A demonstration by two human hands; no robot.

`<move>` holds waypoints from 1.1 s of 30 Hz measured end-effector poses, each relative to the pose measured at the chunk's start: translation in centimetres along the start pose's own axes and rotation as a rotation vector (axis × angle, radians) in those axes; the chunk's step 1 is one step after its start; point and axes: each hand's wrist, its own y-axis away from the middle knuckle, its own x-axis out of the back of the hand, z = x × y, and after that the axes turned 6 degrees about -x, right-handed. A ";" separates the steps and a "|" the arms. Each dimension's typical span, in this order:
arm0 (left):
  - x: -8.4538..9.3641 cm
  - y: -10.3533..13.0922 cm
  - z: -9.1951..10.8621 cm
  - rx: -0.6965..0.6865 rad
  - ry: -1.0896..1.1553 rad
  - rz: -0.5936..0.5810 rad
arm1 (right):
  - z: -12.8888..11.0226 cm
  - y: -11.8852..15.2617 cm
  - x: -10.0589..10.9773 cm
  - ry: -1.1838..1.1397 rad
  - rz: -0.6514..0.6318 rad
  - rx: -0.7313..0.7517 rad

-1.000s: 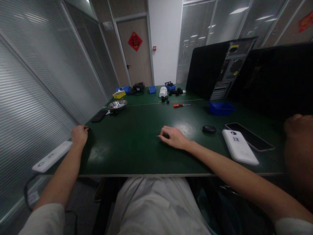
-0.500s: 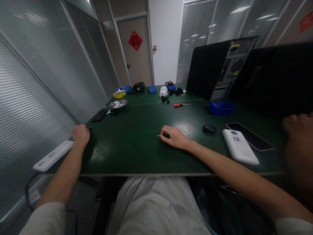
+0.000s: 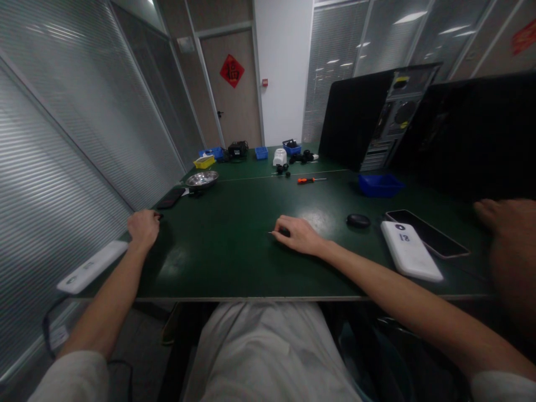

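My left hand (image 3: 143,229) is closed above the table's left edge, beside a white power bank-like block (image 3: 92,268). A small black piece (image 3: 159,216) pokes out past its fingertips; its kind cannot be made out. Near the middle of the green table (image 3: 218,251), my right hand (image 3: 298,234) rests with its fingers curled round a thin tool (image 3: 270,233). Only the tool's fine light tip and a dark part inside the grip show; the rest is hidden by the fingers.
An orange-handled screwdriver (image 3: 306,180) lies farther back, near a metal bowl (image 3: 202,178) and a blue tray (image 3: 379,185). At right are a black mouse-like object (image 3: 358,221), a phone (image 3: 435,237), a white block (image 3: 410,251) and another person's hand (image 3: 502,218).
My left hand has moved slightly to the right and up, with the small black piece at its fingertips. My right hand stays still. The other person's hand shifts a little left.
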 end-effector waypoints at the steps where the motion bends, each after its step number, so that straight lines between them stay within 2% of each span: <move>1: 0.0 0.0 1.1 -0.014 -0.010 0.019 | 0.1 0.0 0.0 -0.002 -0.002 0.000; 3: 0.1 0.3 4.4 -0.121 0.028 0.036 | 0.2 0.0 -0.1 -0.006 -0.009 -0.002; 5: 0.2 1.2 8.7 -0.301 0.147 0.018 | 0.2 -0.1 -0.1 -0.007 -0.011 -0.004; 10: -0.2 5.5 20.0 -0.746 0.400 -0.105 | 0.1 0.0 -0.1 0.005 -0.009 -0.018; 12: -0.7 6.8 23.1 -0.853 0.433 -0.147 | 0.1 0.0 -0.2 0.022 0.000 -0.033; 14: -1.3 7.5 25.0 -0.908 0.475 -0.190 | 0.1 -0.1 -0.2 0.040 0.010 -0.051; 17: -2.1 7.9 25.6 -0.917 0.581 -0.197 | 0.1 -0.1 -0.4 0.066 0.008 -0.074; 22: -3.1 7.8 24.9 -0.850 0.797 -0.205 | 0.1 -0.1 -0.3 0.088 -0.011 -0.095; 27: -3.8 7.6 24.8 -0.759 0.839 -0.283 | -0.1 -0.1 -0.1 0.086 -0.042 -0.097; 33: -3.5 7.7 24.9 -0.814 0.855 -0.264 | 0.1 -0.1 -0.4 0.111 -0.044 -0.095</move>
